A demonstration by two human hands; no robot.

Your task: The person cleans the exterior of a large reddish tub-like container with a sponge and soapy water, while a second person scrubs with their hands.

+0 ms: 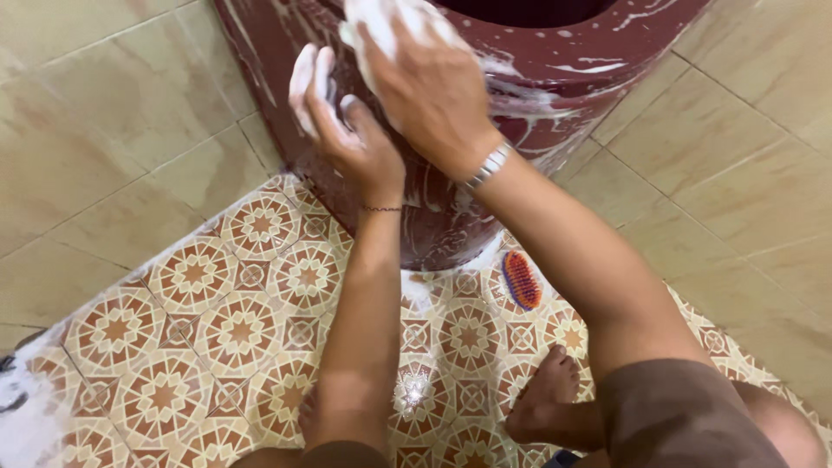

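A large dark red plastic barrel (555, 78) stands on the floor, its side streaked with white soap foam. My left hand (347, 130), foamy, presses flat against the barrel's side with fingers apart. My right hand (425, 82), wearing a metal wristwatch, crosses over the left and rubs the barrel's upper wall; white foam covers its fingers. Whether a cloth or sponge lies under the right hand cannot be told. A thin bracelet is on my left wrist.
An orange and blue scrub brush (522, 279) lies on the patterned floor tiles (217, 312) beside the barrel's base. My bare foot (546, 394) rests near it. Beige wall tiles (113, 147) surround the barrel. Soapy foam (26, 407) sits at the left floor edge.
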